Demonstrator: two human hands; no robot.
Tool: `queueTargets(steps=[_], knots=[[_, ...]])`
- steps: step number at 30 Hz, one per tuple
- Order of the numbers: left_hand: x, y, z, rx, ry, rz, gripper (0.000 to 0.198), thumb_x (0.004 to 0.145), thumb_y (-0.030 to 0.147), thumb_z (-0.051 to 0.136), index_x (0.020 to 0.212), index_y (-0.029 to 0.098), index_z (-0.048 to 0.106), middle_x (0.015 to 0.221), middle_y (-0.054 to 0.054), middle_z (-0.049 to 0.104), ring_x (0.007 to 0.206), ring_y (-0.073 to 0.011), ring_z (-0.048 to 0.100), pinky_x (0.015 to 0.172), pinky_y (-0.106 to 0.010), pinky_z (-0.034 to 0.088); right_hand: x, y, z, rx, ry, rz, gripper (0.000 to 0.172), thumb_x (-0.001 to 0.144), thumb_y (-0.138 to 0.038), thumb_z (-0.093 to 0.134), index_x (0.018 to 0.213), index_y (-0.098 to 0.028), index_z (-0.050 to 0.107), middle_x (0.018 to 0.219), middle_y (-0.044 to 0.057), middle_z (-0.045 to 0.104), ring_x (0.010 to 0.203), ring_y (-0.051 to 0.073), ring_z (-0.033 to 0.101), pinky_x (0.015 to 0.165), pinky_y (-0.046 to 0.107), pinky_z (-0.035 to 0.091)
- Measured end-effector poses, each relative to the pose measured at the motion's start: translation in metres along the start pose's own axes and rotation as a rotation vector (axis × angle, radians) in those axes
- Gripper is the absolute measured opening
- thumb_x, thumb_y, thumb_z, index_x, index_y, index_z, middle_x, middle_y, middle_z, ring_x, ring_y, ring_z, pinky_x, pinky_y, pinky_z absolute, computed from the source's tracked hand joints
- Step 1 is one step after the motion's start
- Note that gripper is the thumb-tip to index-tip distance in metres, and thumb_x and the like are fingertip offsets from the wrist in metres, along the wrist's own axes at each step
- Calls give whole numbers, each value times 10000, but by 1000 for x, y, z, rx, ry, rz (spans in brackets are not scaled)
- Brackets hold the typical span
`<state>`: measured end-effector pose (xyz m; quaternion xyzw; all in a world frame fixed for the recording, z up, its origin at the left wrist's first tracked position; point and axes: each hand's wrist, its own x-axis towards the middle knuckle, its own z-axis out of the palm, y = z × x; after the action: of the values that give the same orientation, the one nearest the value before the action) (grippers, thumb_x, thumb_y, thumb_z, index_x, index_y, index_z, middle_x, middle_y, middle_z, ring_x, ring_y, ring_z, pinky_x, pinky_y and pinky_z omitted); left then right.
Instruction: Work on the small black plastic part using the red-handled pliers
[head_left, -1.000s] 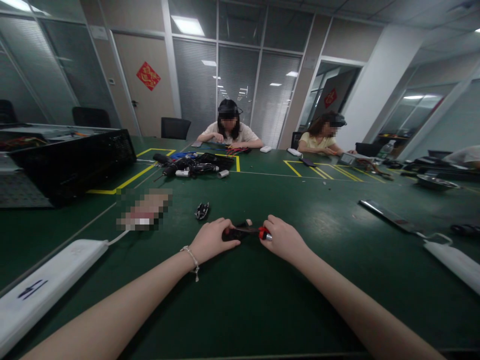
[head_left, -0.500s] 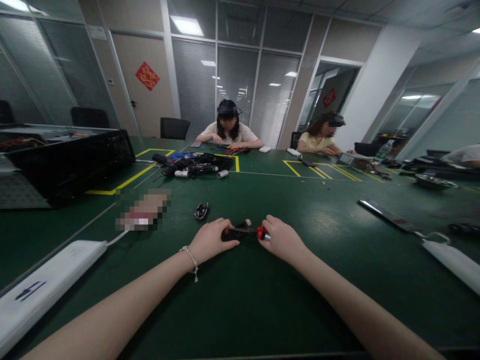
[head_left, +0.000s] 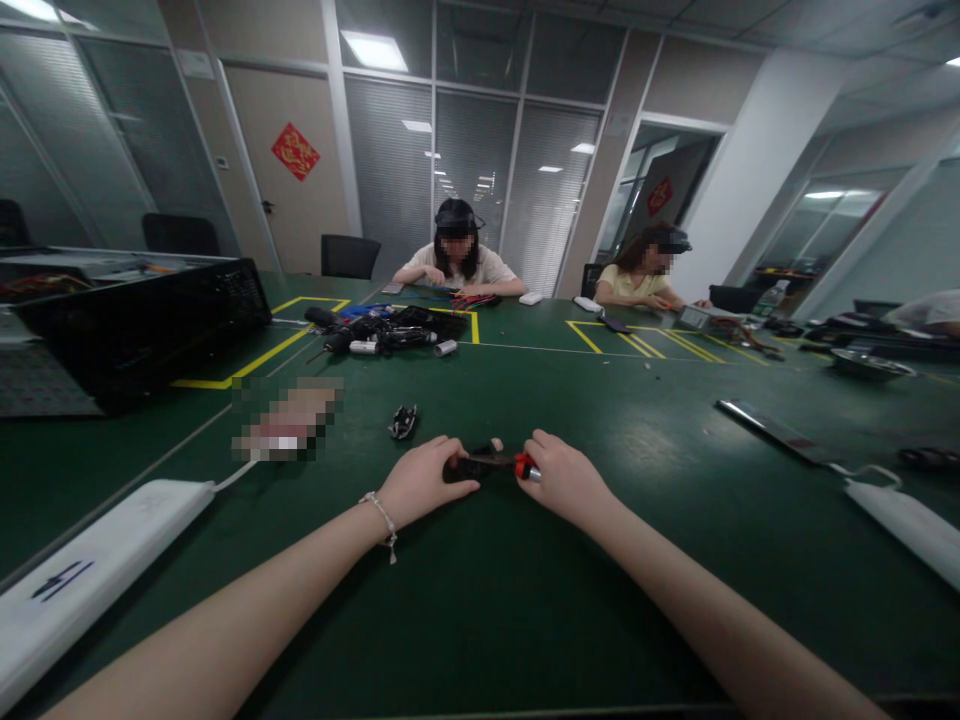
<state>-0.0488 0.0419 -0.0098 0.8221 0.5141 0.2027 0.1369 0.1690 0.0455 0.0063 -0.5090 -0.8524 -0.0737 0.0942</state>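
Observation:
On the green table (head_left: 525,600), my left hand (head_left: 429,480) grips a small black part (head_left: 472,466) between thumb and fingers. My right hand (head_left: 562,475) is closed round a tool with a red and silver handle (head_left: 528,468). The tool's thin dark shaft reaches left over the black part; whether its tip touches is too small to tell. Just behind the part lies a small pale piece (head_left: 496,444). A small black and silver piece (head_left: 403,423) rests beyond my left hand.
A black computer case (head_left: 150,330) stands at the left. White power banks (head_left: 105,570) lie at both sides, one cabled to a phone (head_left: 772,430). Cables and black parts (head_left: 382,328) are heaped further back. Two people (head_left: 457,250) sit across the table.

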Motion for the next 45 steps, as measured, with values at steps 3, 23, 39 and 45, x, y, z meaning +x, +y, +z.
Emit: queueTargets(steps=[3,23,39,45], knots=[[0,0,0,-1,-4,-1,302,699,469,574,843,207,537,824,0,540,705,-163,531,585,-255,388,0,0,0,-1,6,-4,206,715,-289,524,863,-151,560,905,69,532,805,164,513,694,253,439],[1,1,-2,-11,-34,-15,317,701,473,561,871,206,540,841,-6,541,724,-165,533,592,-250,390,0,1,1,-38,10,-19,199,724,-291,513,855,-151,566,912,72,534,819,170,514,711,259,440],[0,0,-1,-13,-16,8,309,704,476,561,855,207,535,830,-1,539,707,-160,532,594,-253,390,-1,1,-1,-27,11,-18,223,718,-283,522,893,-152,568,913,78,528,824,176,508,723,272,438],[0,-1,-1,-11,-17,12,314,708,479,556,864,207,538,836,-2,539,712,-159,532,609,-257,395,-1,1,-1,-40,31,-14,218,707,-275,534,876,-142,566,904,79,526,829,183,502,724,279,437]])
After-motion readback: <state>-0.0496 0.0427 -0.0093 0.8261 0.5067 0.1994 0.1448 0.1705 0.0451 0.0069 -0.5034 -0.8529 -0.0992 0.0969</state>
